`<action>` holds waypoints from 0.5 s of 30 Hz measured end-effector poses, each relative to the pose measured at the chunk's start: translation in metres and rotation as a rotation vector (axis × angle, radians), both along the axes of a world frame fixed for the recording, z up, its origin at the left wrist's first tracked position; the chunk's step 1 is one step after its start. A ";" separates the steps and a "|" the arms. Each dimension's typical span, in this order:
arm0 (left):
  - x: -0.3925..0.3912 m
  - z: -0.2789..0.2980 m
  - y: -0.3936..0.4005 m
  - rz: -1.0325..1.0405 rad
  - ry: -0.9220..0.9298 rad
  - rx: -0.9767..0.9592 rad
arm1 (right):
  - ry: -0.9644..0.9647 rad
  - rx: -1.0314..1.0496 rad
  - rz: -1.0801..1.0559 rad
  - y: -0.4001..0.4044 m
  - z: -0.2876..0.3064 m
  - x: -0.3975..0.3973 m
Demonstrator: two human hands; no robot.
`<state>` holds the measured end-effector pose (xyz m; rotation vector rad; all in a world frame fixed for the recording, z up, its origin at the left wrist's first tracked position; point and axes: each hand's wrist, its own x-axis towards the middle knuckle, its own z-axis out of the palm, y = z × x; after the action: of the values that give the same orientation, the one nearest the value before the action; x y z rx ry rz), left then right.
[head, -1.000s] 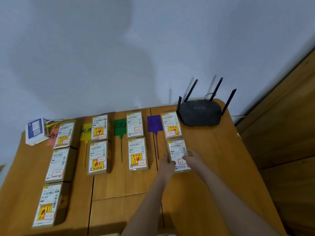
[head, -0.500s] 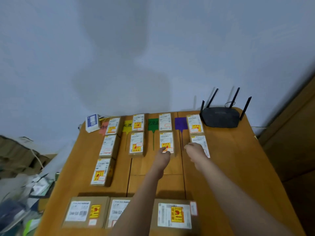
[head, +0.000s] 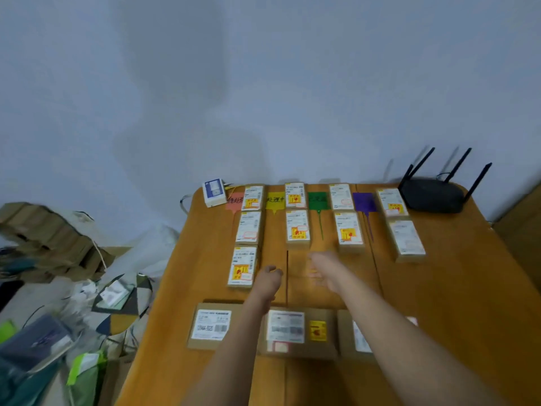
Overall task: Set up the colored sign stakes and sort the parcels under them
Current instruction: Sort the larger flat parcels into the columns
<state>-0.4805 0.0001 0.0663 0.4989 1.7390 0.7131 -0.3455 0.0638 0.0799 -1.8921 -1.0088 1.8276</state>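
Both hands hover empty over the middle of the table (head: 468,288). The left hand (head: 268,278) is loosely curled, the right hand (head: 325,269) spread wide, neither touching a parcel.

Toward twelve o'clock four sign stakes lie flat: red (head: 235,200), yellow (head: 275,199), green (head: 317,200), purple (head: 364,202). Sorted parcels (head: 297,228) run in columns just right of each, three by the red, two by each of the others.

At six o'clock three larger unsorted parcels (head: 210,328) sit in a row, partly under the forearms.

The risk I see: a forearm drawn back low could drag those near parcels off the edge. The columns lie close together, so a careless placement could nudge a neighbour or bury a thin stake stem. The writing on the signs is blurred to me, so misfiling seems possible.
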 end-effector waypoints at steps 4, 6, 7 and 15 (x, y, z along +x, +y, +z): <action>-0.082 -0.014 -0.038 -0.001 -0.029 -0.017 | -0.024 -0.080 0.009 -0.032 -0.022 -0.070; -0.118 -0.024 -0.059 0.036 -0.021 -0.046 | -0.043 -0.140 0.054 -0.054 -0.030 -0.099; -0.134 -0.026 -0.068 0.057 -0.019 -0.071 | -0.058 -0.163 0.080 -0.065 -0.032 -0.111; -0.252 -0.233 -0.078 0.063 0.038 -0.186 | -0.143 -0.234 0.155 -0.099 -0.063 -0.158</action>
<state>-0.7326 -0.0780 -0.1667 0.3330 1.8421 0.5826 -0.5036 -0.0348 0.0169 -2.1629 -1.0543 1.9964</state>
